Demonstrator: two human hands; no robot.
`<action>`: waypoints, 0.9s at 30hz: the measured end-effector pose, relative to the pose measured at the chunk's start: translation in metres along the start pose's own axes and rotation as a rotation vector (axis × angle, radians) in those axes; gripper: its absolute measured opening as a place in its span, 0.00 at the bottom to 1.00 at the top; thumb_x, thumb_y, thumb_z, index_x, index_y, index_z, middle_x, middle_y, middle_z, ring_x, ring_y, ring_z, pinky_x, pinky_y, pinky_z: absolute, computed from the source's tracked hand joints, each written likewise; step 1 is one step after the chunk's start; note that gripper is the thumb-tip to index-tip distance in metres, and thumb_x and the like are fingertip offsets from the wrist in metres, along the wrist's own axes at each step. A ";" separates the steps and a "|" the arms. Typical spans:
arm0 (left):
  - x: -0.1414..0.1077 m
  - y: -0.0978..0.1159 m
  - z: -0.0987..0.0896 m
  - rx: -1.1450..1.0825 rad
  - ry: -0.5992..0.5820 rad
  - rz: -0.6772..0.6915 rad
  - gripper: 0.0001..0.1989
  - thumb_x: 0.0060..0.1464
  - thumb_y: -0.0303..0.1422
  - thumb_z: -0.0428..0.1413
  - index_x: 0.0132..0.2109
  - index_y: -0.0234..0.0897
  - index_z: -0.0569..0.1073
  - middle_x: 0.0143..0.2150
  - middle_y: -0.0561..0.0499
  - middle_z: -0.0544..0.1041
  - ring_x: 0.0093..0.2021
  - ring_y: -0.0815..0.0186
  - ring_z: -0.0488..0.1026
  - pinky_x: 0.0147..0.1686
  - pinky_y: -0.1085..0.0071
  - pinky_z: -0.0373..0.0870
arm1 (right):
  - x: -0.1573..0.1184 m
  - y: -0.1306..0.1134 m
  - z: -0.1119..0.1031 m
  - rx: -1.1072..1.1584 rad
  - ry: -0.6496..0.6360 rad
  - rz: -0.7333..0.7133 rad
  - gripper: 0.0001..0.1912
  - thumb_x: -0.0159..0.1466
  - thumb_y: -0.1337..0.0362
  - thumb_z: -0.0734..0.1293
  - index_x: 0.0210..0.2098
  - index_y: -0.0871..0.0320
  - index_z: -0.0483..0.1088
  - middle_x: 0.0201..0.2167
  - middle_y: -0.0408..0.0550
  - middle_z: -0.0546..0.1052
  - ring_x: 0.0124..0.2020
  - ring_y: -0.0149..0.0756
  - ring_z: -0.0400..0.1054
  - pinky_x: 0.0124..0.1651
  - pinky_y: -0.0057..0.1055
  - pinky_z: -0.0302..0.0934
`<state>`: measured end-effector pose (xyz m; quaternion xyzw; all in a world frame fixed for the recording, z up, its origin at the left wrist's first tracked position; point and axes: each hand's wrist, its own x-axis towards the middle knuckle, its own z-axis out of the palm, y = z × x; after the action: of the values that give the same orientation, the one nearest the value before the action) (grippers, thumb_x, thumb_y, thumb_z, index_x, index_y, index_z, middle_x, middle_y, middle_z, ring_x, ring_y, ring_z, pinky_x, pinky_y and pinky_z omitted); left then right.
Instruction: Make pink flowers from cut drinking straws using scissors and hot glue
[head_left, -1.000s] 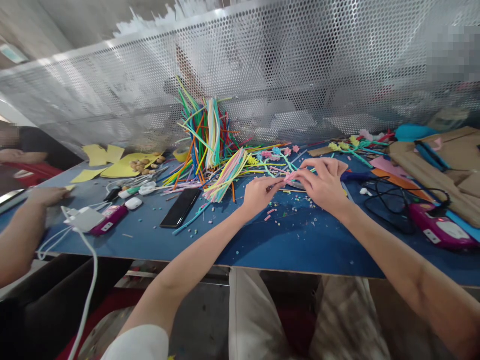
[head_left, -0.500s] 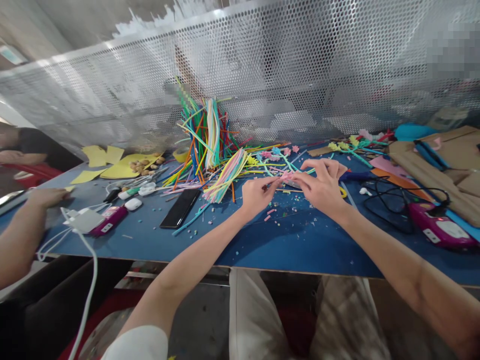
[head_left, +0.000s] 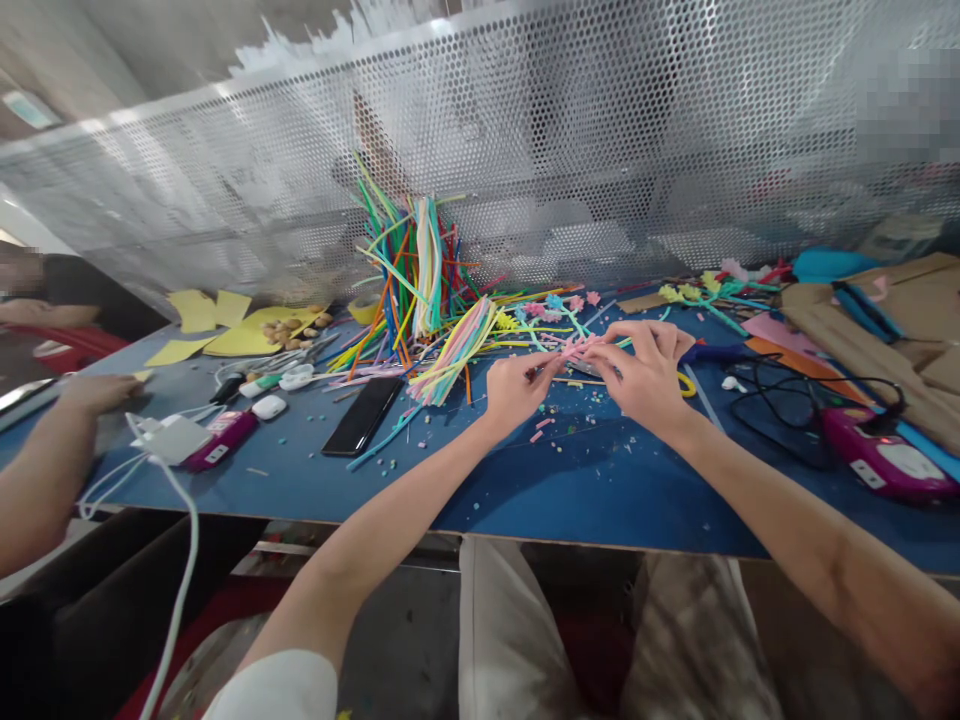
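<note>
Left hand (head_left: 517, 392) and right hand (head_left: 646, 372) pinch pink piece (head_left: 576, 348) between them, over bench (head_left: 585, 500). We best steady left grip, work right fingertips lightly, avoid crushing.

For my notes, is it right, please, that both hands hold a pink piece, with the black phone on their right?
The left hand and right hand hold a pink piece, but the head view shows the black phone on their left.

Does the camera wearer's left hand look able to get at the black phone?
Probably yes: the left hand holds a pink piece, but the phone lies uncovered nearby. The pastel bundle partly intervenes, though there's room to pass over it.
</note>
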<state>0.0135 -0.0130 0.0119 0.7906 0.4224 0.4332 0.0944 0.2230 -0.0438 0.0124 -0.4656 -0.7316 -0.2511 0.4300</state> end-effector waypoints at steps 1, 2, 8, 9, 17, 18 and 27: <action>0.000 0.000 0.000 0.006 -0.004 -0.005 0.16 0.65 0.43 0.54 0.43 0.42 0.84 0.31 0.52 0.83 0.22 0.72 0.68 0.24 0.75 0.58 | 0.000 0.001 0.001 0.000 0.001 -0.002 0.06 0.68 0.58 0.67 0.39 0.47 0.78 0.46 0.47 0.76 0.51 0.45 0.58 0.53 0.44 0.45; 0.000 0.001 0.000 0.008 -0.006 -0.008 0.16 0.65 0.43 0.54 0.43 0.42 0.84 0.30 0.52 0.83 0.22 0.72 0.68 0.24 0.75 0.57 | 0.000 0.001 0.001 0.001 -0.003 -0.005 0.06 0.68 0.58 0.68 0.39 0.47 0.78 0.46 0.47 0.76 0.51 0.45 0.57 0.53 0.44 0.45; -0.001 0.001 0.001 -0.023 0.003 0.023 0.17 0.65 0.45 0.54 0.44 0.43 0.84 0.31 0.51 0.83 0.21 0.72 0.67 0.24 0.75 0.59 | 0.000 0.001 0.001 0.003 -0.027 -0.012 0.07 0.69 0.59 0.67 0.41 0.46 0.79 0.46 0.47 0.76 0.52 0.45 0.57 0.53 0.43 0.46; -0.001 0.001 0.001 -0.023 0.004 0.027 0.17 0.65 0.44 0.54 0.44 0.42 0.84 0.32 0.51 0.83 0.21 0.72 0.67 0.24 0.75 0.59 | 0.001 0.000 0.000 0.008 -0.021 -0.006 0.07 0.69 0.59 0.67 0.41 0.47 0.79 0.46 0.47 0.76 0.52 0.44 0.57 0.53 0.43 0.46; -0.001 -0.002 0.005 0.084 0.096 0.078 0.12 0.62 0.42 0.58 0.43 0.43 0.84 0.29 0.51 0.83 0.24 0.72 0.72 0.28 0.76 0.63 | 0.005 -0.004 -0.006 0.071 0.032 0.042 0.09 0.68 0.56 0.68 0.43 0.49 0.79 0.48 0.51 0.73 0.51 0.45 0.57 0.54 0.43 0.47; -0.002 -0.003 0.007 0.090 0.109 0.084 0.12 0.62 0.42 0.59 0.43 0.43 0.84 0.28 0.52 0.82 0.23 0.72 0.72 0.28 0.76 0.63 | 0.005 -0.004 -0.007 0.074 0.018 0.039 0.09 0.68 0.55 0.68 0.42 0.48 0.80 0.48 0.50 0.73 0.52 0.45 0.57 0.54 0.43 0.46; -0.005 -0.002 0.011 0.022 0.178 0.071 0.12 0.61 0.43 0.59 0.44 0.43 0.84 0.25 0.53 0.81 0.22 0.73 0.73 0.27 0.77 0.66 | 0.003 -0.005 -0.006 0.088 -0.072 -0.006 0.08 0.68 0.56 0.68 0.43 0.49 0.78 0.52 0.49 0.73 0.54 0.45 0.57 0.56 0.44 0.45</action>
<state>0.0197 -0.0134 0.0008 0.7643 0.4056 0.5002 0.0324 0.2202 -0.0498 0.0183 -0.4527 -0.7584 -0.2029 0.4227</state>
